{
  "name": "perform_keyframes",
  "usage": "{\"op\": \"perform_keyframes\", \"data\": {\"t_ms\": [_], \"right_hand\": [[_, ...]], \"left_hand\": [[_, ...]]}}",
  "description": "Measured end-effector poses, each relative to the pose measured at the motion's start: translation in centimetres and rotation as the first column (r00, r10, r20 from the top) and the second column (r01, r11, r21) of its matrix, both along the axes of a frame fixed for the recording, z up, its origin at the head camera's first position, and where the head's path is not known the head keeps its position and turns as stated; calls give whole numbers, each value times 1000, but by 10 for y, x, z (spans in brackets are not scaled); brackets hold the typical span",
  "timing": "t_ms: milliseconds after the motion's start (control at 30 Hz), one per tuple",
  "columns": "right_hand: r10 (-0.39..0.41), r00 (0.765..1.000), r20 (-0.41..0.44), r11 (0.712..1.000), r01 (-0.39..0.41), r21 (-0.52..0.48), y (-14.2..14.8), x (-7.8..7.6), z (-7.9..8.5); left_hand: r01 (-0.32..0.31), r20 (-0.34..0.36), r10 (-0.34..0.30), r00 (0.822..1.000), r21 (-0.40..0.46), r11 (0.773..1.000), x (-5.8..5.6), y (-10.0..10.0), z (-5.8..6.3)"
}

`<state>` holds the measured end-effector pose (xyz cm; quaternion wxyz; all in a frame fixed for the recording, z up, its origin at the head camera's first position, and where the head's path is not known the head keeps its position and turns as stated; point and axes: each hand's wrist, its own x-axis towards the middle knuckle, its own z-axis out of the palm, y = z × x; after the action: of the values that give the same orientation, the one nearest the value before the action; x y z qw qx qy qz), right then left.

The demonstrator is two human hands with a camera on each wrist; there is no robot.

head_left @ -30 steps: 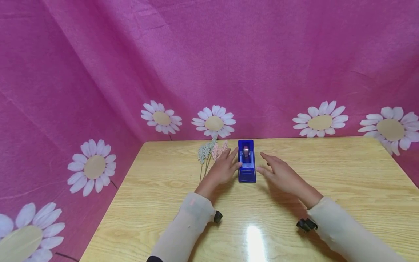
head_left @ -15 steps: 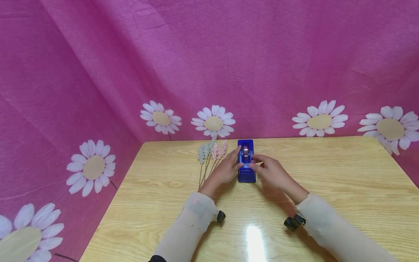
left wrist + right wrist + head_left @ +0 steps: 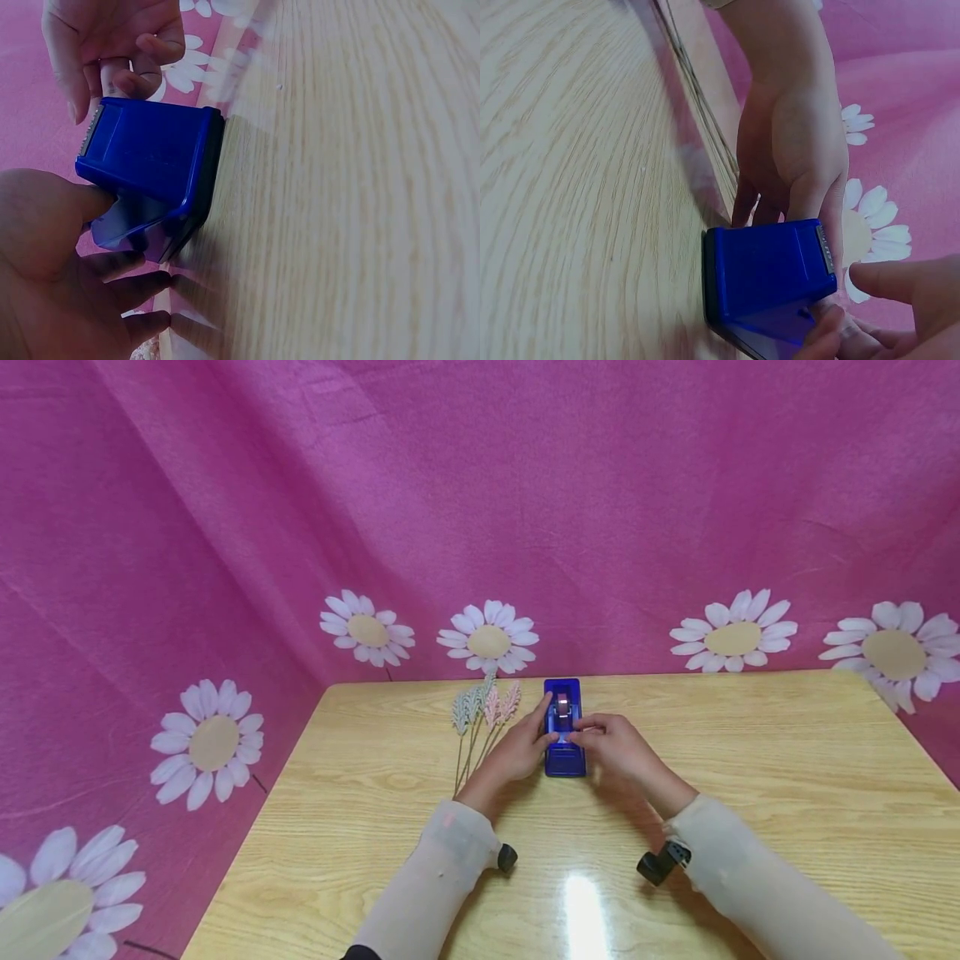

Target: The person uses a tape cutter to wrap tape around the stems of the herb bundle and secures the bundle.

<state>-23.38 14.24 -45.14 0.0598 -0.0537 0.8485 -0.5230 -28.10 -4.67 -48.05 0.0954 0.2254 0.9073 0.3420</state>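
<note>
A blue tape dispenser (image 3: 565,763) with a roll of tape (image 3: 562,705) in it stands on the table near its far edge. My left hand (image 3: 517,749) holds its left side, with the thumb near the metal cutting edge (image 3: 91,131) and the fingers along the side. At the right side is my right hand (image 3: 619,747), its fingertips at the dispenser's top near the roll. In the right wrist view, the right thumb (image 3: 885,279) and the fingers are apart, with the fingers bent by the dispenser's side. No tape strip shows between them.
Left of the dispenser lie several artificial grass stems with green heads (image 3: 467,708) and pink heads (image 3: 502,703). The wood-grain table (image 3: 750,752) ends at a pink cloth (image 3: 600,510) printed with daisies. Each wrist wears a small black camera (image 3: 507,858).
My right hand has moved left, from beside the dispenser to its top. My left hand has shifted slightly and now lies against the dispenser's left side. The dispenser has stayed in place.
</note>
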Motion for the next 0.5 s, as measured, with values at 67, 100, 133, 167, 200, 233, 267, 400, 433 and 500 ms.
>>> {"op": "perform_keyframes", "data": {"t_ms": [67, 100, 133, 167, 200, 233, 267, 400, 433, 500], "right_hand": [[-19, 1000, 16, 1000, 19, -5, 0, -1, -1], [-26, 999, 26, 1000, 27, -6, 0, -1, -1], [-32, 999, 35, 999, 32, -11, 0, -1, -2], [-36, 998, 48, 999, 37, -19, 0, -1, -1], [-42, 997, 61, 999, 44, -27, -1, -1, -1], [-47, 996, 70, 998, 49, -31, -1, -1, -2], [-52, 995, 84, 998, 56, -41, -2, -1, -1], [-63, 989, 135, 990, 78, -115, -4, -1, -1], [-61, 988, 139, 989, 79, -128, -5, 0, -1], [-59, 988, 146, 985, 81, -153, -6, 0, -2]], "left_hand": [[-2, 8, 2, 1000, -2, 1000, 0, 0, 1], [-2, 11, 2, 1000, -1, 1000, 1, 0, 1], [-3, 15, 4, 1000, -4, 1000, 1, 0, 1], [-4, 16, 4, 1000, -4, 1000, 1, 0, 2], [-5, 17, 5, 1000, -4, 1000, 1, 0, 2], [-7, 17, 7, 1000, -6, 1000, 2, 0, 2], [-7, 17, 7, 1000, -7, 1000, 2, 1, 2], [-11, 18, 11, 1000, -7, 1000, 2, 0, 2], [-11, 19, 11, 1000, -7, 1000, 2, 0, 2], [-11, 18, 12, 1000, -9, 1000, 3, 0, 2]]}}
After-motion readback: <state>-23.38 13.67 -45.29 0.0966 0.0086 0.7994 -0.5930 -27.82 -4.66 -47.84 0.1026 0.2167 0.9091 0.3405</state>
